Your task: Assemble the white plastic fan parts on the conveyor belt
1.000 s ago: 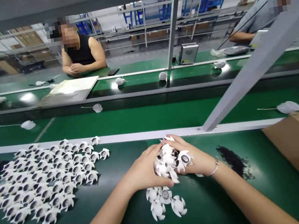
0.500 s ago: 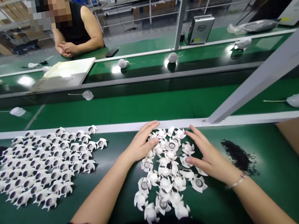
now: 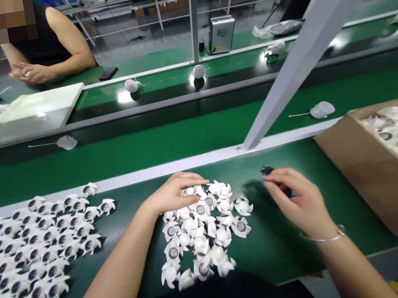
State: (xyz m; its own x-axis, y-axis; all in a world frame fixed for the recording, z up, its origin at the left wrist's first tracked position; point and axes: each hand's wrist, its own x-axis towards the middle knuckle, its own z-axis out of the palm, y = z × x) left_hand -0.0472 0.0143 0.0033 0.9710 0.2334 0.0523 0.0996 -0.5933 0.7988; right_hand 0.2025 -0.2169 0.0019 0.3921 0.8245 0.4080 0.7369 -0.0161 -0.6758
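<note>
My left hand (image 3: 175, 192) lies with its fingers stretched out over the far edge of a loose heap of small white fan impellers (image 3: 201, 244), touching some of them. Some impellers in the heap show a round grey centre, others a smooth white dome. My right hand (image 3: 299, 198) is right of the heap, above a small pile of tiny black pieces (image 3: 266, 170). Its thumb and forefinger tips are drawn together in a pinch; whether a piece is between them cannot be made out. The hand covers most of the black pile.
More white impellers (image 3: 30, 256) stand in rows at the left. A cardboard box (image 3: 370, 182) full of white parts is at the right. A slanted metal post (image 3: 287, 84) rises from the rail. Beyond it, white cups (image 3: 322, 109) lie on a green belt; a person (image 3: 65, 44) sits opposite.
My right hand has left the impeller heap and moved right to the black pieces, its fingers drawing together. My left hand stays at the heap. The view has swung right, showing more of the box.
</note>
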